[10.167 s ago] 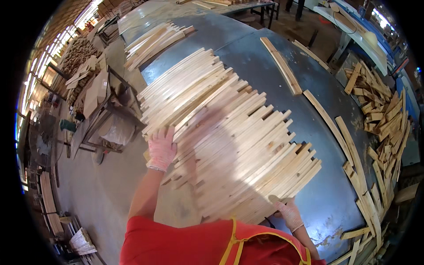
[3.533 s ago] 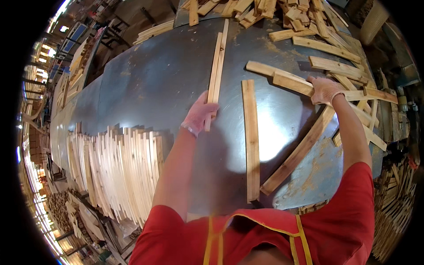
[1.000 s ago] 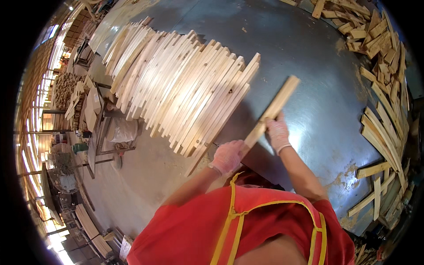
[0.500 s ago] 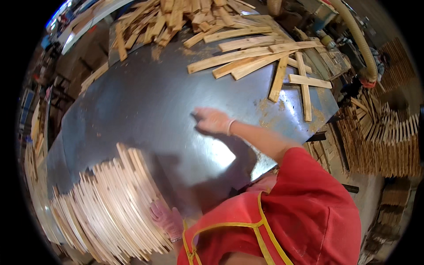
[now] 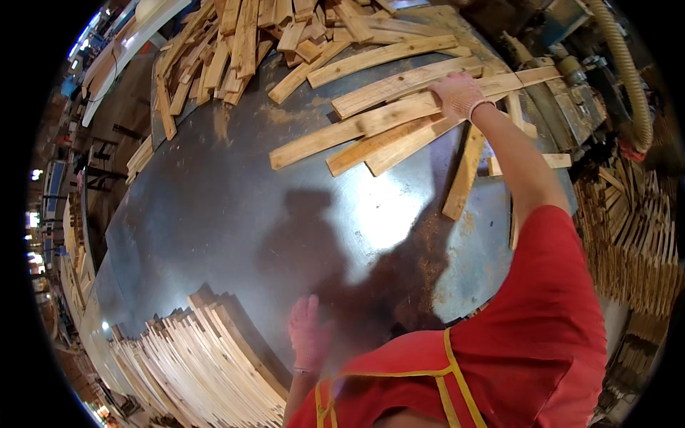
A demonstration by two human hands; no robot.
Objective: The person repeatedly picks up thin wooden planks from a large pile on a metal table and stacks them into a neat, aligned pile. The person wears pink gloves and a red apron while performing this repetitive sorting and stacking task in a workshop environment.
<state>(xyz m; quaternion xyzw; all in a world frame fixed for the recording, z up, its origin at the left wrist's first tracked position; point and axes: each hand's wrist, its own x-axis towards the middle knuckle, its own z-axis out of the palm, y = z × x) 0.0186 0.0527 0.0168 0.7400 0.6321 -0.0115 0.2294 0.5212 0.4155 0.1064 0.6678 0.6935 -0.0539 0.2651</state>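
My right hand [image 5: 459, 98], in a pale knitted glove, reaches to the far right part of the table. Its fingers curl over a long wooden board [image 5: 403, 116] lying on top of several overlapping boards. The fingertips are partly hidden behind the hand. My left hand [image 5: 310, 337], in a pinkish glove and slightly blurred, hovers low over the table with its fingers extended and nothing in them. Just to its left, a row of thin wooden boards [image 5: 214, 357] stands packed side by side on edge.
A heap of loose boards [image 5: 246, 43] lies at the far end of the dark metal table [image 5: 200, 214]. Sawdust [image 5: 428, 271] is scattered on the right side. Beyond the right edge are stacked boards [image 5: 628, 242] and a ribbed hose [image 5: 624, 78].
My right hand has moved from above the middle of the table, far and to the right, onto the boards. My left hand has come away from the standing row, toward the right.
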